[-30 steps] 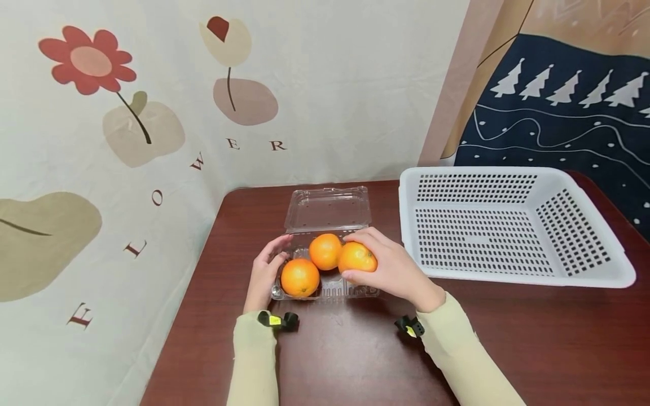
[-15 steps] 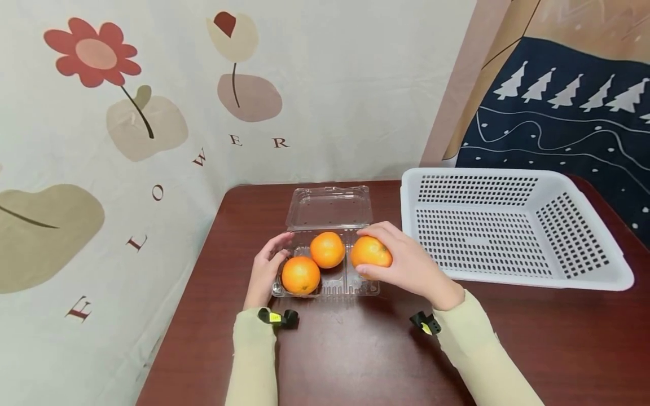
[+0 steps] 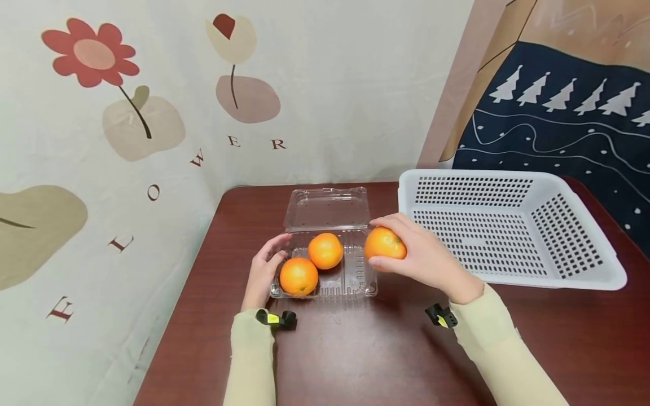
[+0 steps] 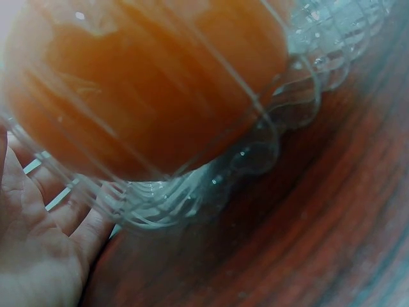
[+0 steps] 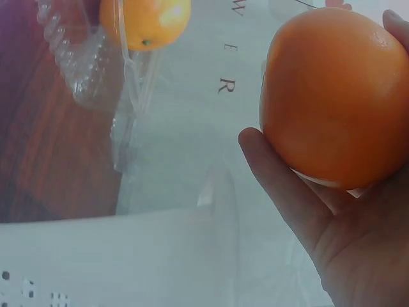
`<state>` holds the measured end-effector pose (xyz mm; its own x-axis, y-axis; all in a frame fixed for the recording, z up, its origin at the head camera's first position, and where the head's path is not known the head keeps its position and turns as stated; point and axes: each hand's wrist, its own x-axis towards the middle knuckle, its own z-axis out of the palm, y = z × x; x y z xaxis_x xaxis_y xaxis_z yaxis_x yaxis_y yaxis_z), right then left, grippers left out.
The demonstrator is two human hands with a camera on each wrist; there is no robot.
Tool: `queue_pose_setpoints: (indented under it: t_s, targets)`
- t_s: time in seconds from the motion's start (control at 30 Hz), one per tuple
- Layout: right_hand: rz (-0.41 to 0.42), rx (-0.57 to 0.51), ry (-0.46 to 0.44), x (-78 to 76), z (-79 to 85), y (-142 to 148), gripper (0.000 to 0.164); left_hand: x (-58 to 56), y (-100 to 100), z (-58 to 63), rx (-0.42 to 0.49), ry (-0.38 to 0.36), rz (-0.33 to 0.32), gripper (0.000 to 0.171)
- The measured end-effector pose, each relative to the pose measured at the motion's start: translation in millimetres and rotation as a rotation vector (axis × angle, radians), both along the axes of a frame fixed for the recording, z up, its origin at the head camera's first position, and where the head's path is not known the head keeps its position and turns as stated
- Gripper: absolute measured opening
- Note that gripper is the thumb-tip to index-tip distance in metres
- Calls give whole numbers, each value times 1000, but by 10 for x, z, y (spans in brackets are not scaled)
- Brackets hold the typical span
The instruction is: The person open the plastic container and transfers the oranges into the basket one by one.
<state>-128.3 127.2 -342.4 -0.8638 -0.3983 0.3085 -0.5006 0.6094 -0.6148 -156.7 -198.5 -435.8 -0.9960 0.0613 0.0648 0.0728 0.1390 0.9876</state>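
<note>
One orange [image 3: 385,246] is pinched between the thumb and fingers of the right hand [image 3: 424,256], and is seen at the right edge of the clear plastic clamshell [image 3: 354,268]. The white perforated basket [image 3: 477,239] is placed just right of these fingers, its near-left corner partly hidden by the hand. Left of them, the rear orange [image 3: 325,251] and the front orange [image 3: 298,277] are held in the clamshell, whose open lid [image 3: 327,208] is laid back beyond the fingertips. The clamshell's left end is touched by the left hand [image 3: 264,270], its fingers slightly spread, with the front orange just beside them. Dark wooden table [image 3: 345,349] is seen nearer than both hands.

Compared with half a second ago, the pinched orange has been shifted rightward, from over the clamshell's right half to its edge; the other two oranges are left unmoved.
</note>
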Motion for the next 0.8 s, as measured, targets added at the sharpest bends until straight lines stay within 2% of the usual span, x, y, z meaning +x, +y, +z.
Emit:
queue_pose_setpoints:
  t_s: [0.27,0.53,0.8]
  targets:
    - [-5,31,10,-28,19,76,55,-11,0,-13,17,1,-4,37]
    - [-47,94,-22,-30,78,121,54,-19,-11,-20,2,14,-1,36]
    - [-46,145,20,-62,127,183,52,-15,-4,-12,4,15,-4,36]
